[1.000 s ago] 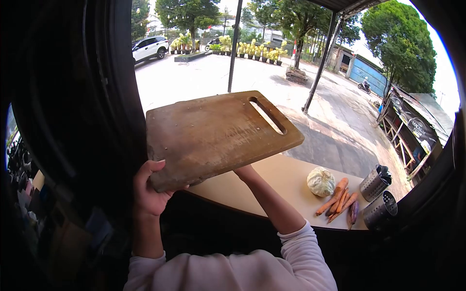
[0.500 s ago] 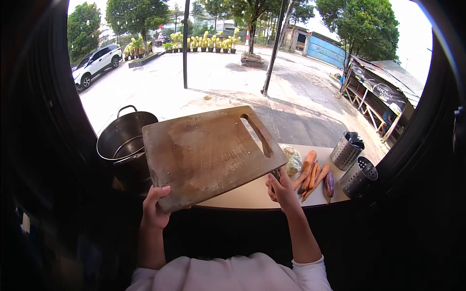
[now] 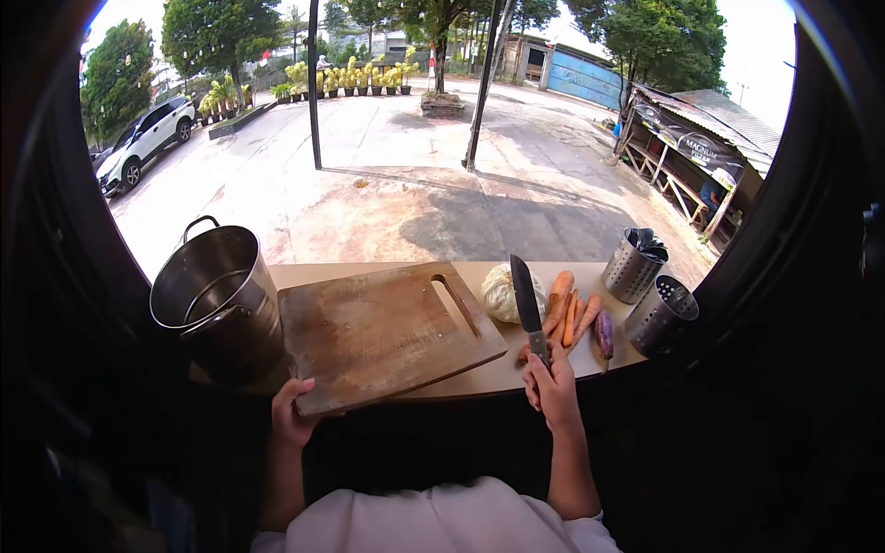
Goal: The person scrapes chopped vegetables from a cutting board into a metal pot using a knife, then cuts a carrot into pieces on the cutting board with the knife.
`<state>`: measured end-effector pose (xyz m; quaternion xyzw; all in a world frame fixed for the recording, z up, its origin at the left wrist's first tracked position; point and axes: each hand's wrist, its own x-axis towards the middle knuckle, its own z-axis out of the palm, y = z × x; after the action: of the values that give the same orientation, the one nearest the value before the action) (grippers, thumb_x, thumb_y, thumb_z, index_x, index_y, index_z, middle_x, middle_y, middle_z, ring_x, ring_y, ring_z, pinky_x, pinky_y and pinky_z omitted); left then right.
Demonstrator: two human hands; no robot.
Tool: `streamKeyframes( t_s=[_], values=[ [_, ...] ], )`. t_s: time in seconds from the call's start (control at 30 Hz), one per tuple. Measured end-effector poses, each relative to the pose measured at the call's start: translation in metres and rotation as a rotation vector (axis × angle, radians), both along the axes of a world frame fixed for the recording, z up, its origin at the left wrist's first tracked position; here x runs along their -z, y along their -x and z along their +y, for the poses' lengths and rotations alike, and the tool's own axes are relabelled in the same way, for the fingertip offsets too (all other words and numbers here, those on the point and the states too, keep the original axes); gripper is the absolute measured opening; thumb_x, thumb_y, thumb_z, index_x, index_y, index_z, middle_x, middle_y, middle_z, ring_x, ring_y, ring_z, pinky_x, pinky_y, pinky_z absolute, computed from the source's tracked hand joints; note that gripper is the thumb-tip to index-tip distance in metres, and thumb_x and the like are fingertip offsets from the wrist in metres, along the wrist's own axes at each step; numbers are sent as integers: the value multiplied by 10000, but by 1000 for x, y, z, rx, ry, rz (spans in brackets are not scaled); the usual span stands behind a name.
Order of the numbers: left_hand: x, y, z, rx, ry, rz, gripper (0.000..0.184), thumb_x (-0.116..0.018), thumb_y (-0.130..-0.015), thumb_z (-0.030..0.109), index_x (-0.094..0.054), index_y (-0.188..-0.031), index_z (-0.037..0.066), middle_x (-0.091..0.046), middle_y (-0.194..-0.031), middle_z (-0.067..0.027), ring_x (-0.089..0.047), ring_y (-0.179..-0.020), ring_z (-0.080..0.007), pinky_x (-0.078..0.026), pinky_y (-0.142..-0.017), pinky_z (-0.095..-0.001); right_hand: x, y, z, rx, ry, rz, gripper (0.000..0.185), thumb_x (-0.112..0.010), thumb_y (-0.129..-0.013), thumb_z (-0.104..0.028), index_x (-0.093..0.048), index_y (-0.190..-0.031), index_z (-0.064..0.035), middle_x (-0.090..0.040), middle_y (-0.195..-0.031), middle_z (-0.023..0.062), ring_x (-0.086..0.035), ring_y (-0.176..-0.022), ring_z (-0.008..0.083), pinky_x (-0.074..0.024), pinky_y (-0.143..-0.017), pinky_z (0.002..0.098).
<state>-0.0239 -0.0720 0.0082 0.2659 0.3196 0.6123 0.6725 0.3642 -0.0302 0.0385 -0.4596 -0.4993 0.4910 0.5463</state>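
Two forearms (image 3: 573, 470) reach forward. The left hand (image 3: 292, 417) clamps the cutting board (image 3: 378, 334) by its near corner, most fingers hidden beneath; rightward of that grip, the right hand (image 3: 553, 385) clasps the knife (image 3: 526, 293), partly covering carrots (image 3: 569, 320) behind.

Open-fronted kitchen: chopping board (image 3: 373, 332), knife (image 3: 526, 295), pot (image 3: 251, 323), cabbage (image 3: 499, 295), carrots (image 3: 569, 318), paved yard (image 3: 396, 203) beyond the counter (image 3: 484, 375).

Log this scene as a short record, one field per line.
Left hand: grips the near-left corner of the cutting board
Right hand: holds a knife, blade up in view
Board contact with counter: cannot tell
Left of board: metal pot
Right of board: cabbage, carrots, purple vegetable
Far right: two perforated metal canisters
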Motion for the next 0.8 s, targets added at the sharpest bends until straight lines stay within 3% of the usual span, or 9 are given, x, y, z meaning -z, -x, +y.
streamKeyframes(
  t_s=[0.1, 0.2, 0.27, 0.37, 0.4, 0.5, 0.6, 0.7, 0.8],
  values=[
    [4, -2, 3, 0, 48, 94, 552, -563, -859, 226, -524, -1319, -75, -673, -1169, -209, -704, -978, -352, -623, -732, -468, 8, 13, 9, -33, -94, -83, 172, -533, -1044, -152, -515, -1174, -39, -525, -729, -6, -459, -506, 28, -374, -448, 185],
    [10, 0, 6, 9, 88, 18, 549, -563, -866, 212, -514, -1333, -73, -663, -1187, -219, -698, -1005, -362, -626, -753, -468, 13, 33, 17, -19, -126, -163, 163, -578, -1025, -150, -562, -1112, -13, -591, -782, 1, -541, -632, 31, -455, -559, 209],
    [9, 3, 9, 62, 86, 46, 542, -570, -885, 218, -504, -1337, -75, -657, -1190, -217, -689, -1027, -350, -613, -813, -475, 25, 42, 31, 35, -296, -339, 218, -588, -1023, -182, -566, -1124, 10, -661, -833, 86, -640, -688, 151, -502, -618, 304],
    [7, 6, 15, 101, 147, 94, 532, -581, -907, 234, -500, -1338, -67, -653, -1178, -214, -685, -1036, -337, -608, -846, -485, 31, 51, 46, 177, -450, -622, 250, -588, -1023, -227, -566, -1093, 12, -701, -886, 164, -692, -793, 313, -512, -683, 406],
    [5, 6, 18, 107, 176, 109, 528, -585, -914, 241, -501, -1338, -63, -653, -1172, -213, -685, -1035, -334, -609, -847, -488, 27, 53, 45, 157, -386, -637, 249, -585, -1023, -236, -563, -1075, 7, -702, -884, 171, -687, -813, 340, -510, -689, 423],
    [-7, -1, 23, 114, 147, 335, 505, -614, -948, 270, -512, -1335, -37, -659, -1161, -184, -683, -1026, -314, -587, -856, -444, 18, 56, 42, 124, -259, -657, 242, -575, -1024, -251, -552, -1021, -10, -706, -864, 173, -680, -843, 386, -506, -698, 454],
    [7, -8, 31, -184, -75, 740, 482, -640, -972, 303, -534, -1315, -17, -653, -1187, -144, -686, -944, -283, -554, -835, -380, 22, 56, 42, 170, -254, -652, 226, -568, -1025, -244, -539, -987, -23, -706, -831, 152, -684, -815, 376, -506, -687, 454],
    [28, -1, 43, -256, -113, 961, 419, -655, -971, 304, -604, -1221, -28, -702, -1063, -149, -678, -828, -267, -527, -804, -347, 27, 57, 44, 230, -273, -690, 218, -571, -1021, -239, -538, -991, -26, -696, -815, 159, -676, -783, 386, -502, -672, 460],
    [-23, -16, 33, -249, -40, 1365, 381, -668, -951, 317, -674, -1057, -48, -702, -841, -184, -661, -714, -318, -531, -761, -353, 31, 57, 40, 281, -273, -716, 207, -575, -1019, -226, -543, -994, -23, -692, -806, 159, -678, -778, 381, -502, -672, 455]
  ],
)
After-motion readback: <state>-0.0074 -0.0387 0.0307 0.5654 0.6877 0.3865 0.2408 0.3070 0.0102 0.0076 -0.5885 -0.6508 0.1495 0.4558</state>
